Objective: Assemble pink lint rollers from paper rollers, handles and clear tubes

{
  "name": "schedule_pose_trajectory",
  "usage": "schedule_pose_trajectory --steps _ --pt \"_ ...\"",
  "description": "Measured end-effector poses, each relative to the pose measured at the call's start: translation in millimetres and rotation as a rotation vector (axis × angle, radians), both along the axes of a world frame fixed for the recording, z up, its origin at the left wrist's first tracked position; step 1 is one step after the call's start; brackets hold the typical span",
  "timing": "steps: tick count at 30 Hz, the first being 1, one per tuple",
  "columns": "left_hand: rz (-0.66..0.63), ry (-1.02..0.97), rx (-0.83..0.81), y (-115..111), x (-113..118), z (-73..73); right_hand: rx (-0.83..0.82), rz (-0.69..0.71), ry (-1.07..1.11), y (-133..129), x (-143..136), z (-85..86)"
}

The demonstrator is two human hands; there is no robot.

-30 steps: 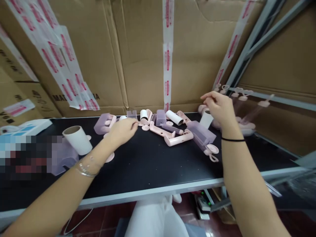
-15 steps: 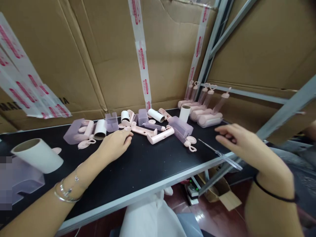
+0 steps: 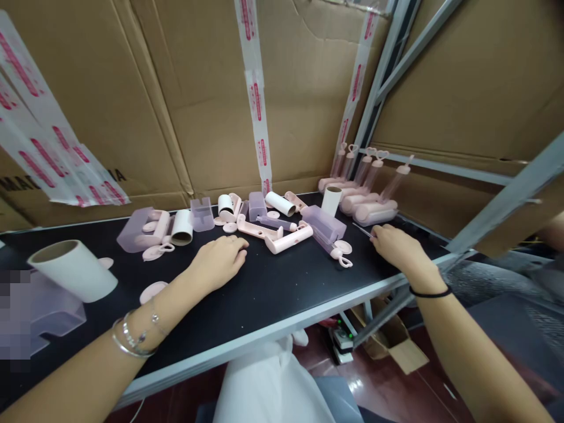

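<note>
My right hand [image 3: 399, 247] is closed on a thin screwdriver [image 3: 362, 230] at the right of the black table; its metal shaft points left and its handle is hidden under the hand. My left hand [image 3: 219, 261] rests on the table left of centre, fingers bent, just in front of a pink bracket [image 3: 258, 231]; what its fingertips hold, if anything, is hidden. Between the hands lie a pink half-cylinder [image 3: 288, 239], a translucent purple box [image 3: 324, 223] and a clear tube with a heart-shaped ring [image 3: 345, 262].
Several pink pieces with upright tubes [image 3: 374, 212] stand at the back right. White rolls [image 3: 73, 270], purple boxes [image 3: 138, 230] and pink discs [image 3: 153, 292] lie at the left. A metal frame rises at the right; cardboard [image 3: 198, 117] closes the back.
My right hand has come down onto the table and taken hold of the screwdriver, which has moved up and left from the front edge. My left hand has shifted slightly right in the view.
</note>
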State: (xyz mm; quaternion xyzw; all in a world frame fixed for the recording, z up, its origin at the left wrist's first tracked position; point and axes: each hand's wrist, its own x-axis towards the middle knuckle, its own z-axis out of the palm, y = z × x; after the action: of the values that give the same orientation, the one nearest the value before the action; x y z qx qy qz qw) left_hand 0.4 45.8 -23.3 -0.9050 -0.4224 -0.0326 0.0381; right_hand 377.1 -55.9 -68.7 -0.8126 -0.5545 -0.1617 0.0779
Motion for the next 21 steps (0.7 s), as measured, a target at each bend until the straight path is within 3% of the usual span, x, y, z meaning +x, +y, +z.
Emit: schedule_pose_trajectory --steps 3,9,12,14,16,21 --pt "-0.016 0.001 -0.007 0.0 -0.6 -0.7 0.087 0.068 -0.010 13.6 -3.0 17.2" --pt "-0.050 -0.007 -0.033 1.9 -3.7 -1.7 0.312 0.223 0.045 60.3 -45.0 90.8" --pt "-0.053 -0.005 -0.031 2.9 -5.3 -1.3 0.524 0.292 0.141 92.1 -61.6 114.1" --pt "-0.063 -0.001 -0.028 2.8 -6.6 -1.7 0.596 0.274 0.173 110.3 -66.4 112.4" --pt "-0.081 -0.002 -0.030 2.5 -7.6 -2.8 0.628 0.252 0.177 122.9 -67.3 98.9" --pt "-0.116 -0.028 -0.027 2.6 -8.6 -5.5 0.576 0.208 0.107 125.8 -62.3 68.1"
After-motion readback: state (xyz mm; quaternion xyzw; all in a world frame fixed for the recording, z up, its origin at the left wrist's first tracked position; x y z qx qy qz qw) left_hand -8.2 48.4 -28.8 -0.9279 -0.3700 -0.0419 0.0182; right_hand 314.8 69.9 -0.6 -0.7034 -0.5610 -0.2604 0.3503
